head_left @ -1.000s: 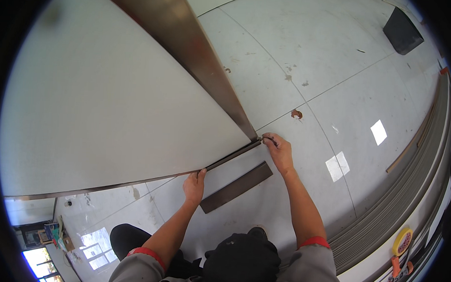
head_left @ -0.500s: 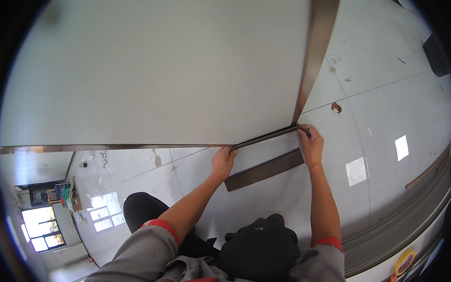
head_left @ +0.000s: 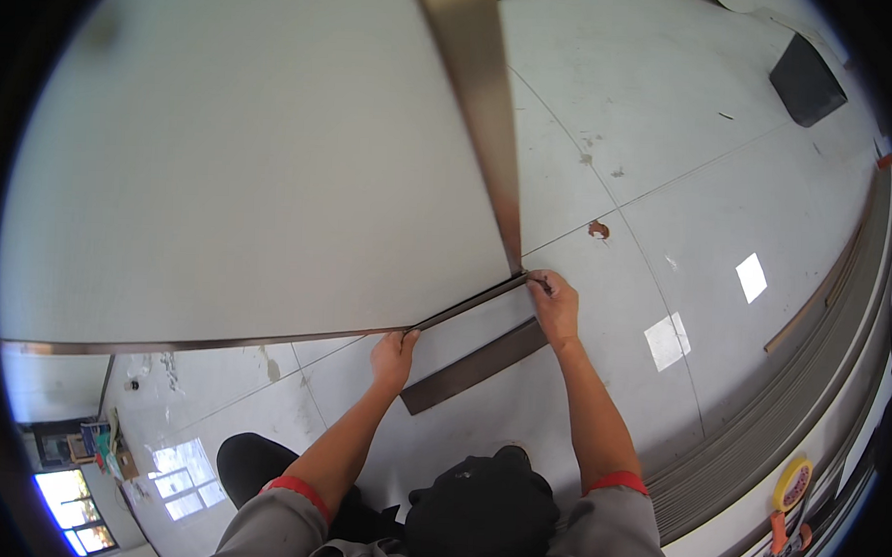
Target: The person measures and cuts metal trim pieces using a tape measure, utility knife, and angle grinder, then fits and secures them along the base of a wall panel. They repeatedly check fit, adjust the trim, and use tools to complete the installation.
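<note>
Fingers of the left hand (head_left: 392, 362) pinch the brown strip (head_left: 470, 303) along the panel (head_left: 243, 173); for the right hand (head_left: 557, 310), I cannot tell. Uneven pressure could tilt the strip.

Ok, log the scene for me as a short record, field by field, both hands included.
Left hand: thumb and fingers pinching the left end of the narrow dark strip
Right hand: fingers curled at the strip's right end; exact grip hidden
Strip position: along the near edge of the large pale panel, by its corner
On floor nearby: flat brown piece
Right side: stacked long strips, yellow roll, orange-handled tool
Upper right: dark container
</note>
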`<action>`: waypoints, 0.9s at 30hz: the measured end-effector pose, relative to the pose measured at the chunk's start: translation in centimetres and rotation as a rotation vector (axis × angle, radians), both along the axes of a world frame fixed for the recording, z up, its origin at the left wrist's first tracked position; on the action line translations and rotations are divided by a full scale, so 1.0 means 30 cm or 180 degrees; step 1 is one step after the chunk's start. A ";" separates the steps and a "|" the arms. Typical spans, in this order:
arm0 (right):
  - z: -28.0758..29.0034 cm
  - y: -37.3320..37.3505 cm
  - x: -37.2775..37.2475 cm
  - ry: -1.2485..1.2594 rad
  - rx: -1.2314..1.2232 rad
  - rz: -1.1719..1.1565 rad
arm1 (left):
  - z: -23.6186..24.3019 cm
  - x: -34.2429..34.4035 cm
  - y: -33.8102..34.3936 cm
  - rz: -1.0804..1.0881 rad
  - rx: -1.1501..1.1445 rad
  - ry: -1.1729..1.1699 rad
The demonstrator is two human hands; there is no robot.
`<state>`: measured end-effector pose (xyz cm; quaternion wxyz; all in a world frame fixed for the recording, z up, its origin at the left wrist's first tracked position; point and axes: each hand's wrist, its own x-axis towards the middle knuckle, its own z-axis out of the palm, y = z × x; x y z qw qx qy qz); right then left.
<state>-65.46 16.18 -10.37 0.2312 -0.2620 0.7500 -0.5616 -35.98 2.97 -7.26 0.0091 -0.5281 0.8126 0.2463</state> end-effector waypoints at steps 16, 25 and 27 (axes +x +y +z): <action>-0.012 0.000 0.006 0.0143 -0.0067 -0.0097 | 0.034 -0.014 -0.002 -0.0004 0.0065 0.0016; -0.007 -0.001 0.006 0.0305 -0.0093 -0.0103 | 0.018 0.002 0.002 0.0082 0.0177 0.0114; -0.022 -0.003 0.005 0.0638 0.0006 -0.0054 | -0.013 0.005 0.001 -0.0056 0.0060 0.0385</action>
